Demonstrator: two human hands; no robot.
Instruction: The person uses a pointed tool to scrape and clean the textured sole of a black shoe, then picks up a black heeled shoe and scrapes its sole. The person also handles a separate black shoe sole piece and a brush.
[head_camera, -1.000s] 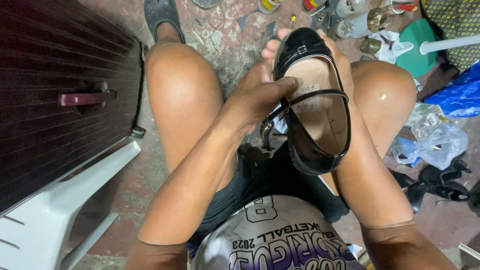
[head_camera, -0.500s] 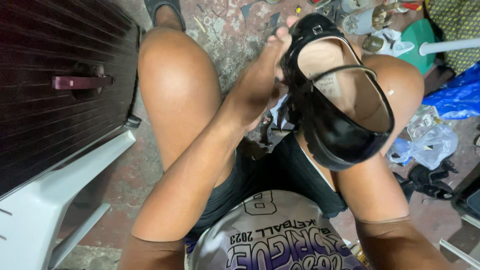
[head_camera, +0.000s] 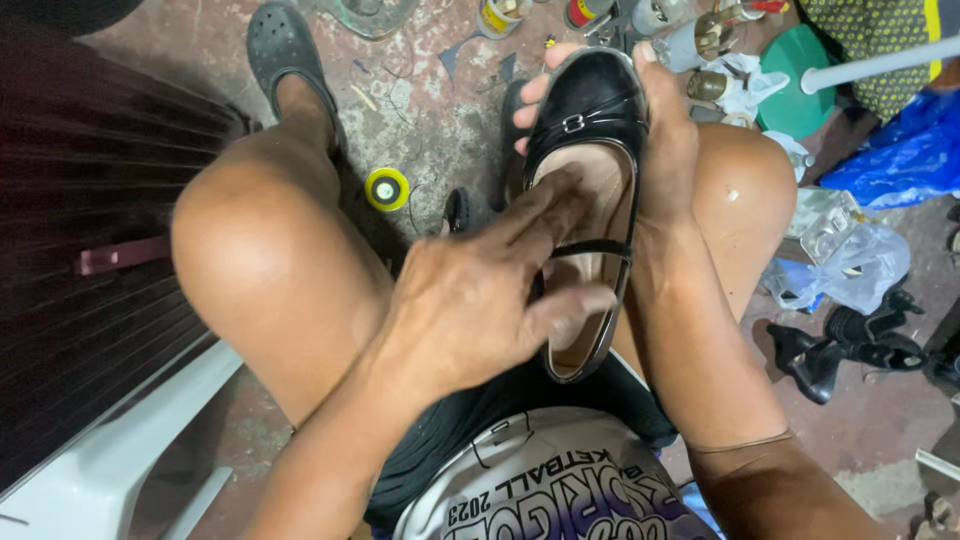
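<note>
Centre frame, right hand (head_camera: 665, 150) clamps shoe (head_camera: 590, 110) toe to steady it, left hand (head_camera: 480, 300) fingers spread open, pressing its insole.

Seen from the head, facing steeply down, very near the shoe (head_camera: 588, 200) above the knees.

Hands: two, left hand (head_camera: 470, 300) and right hand (head_camera: 665, 140); black strap shoe (head_camera: 590, 180): one; grey clog (head_camera: 285, 50): one; yellow tape roll (head_camera: 386, 188): one; green lid (head_camera: 795, 90): one; black heels (head_camera: 840, 345): two.
</note>
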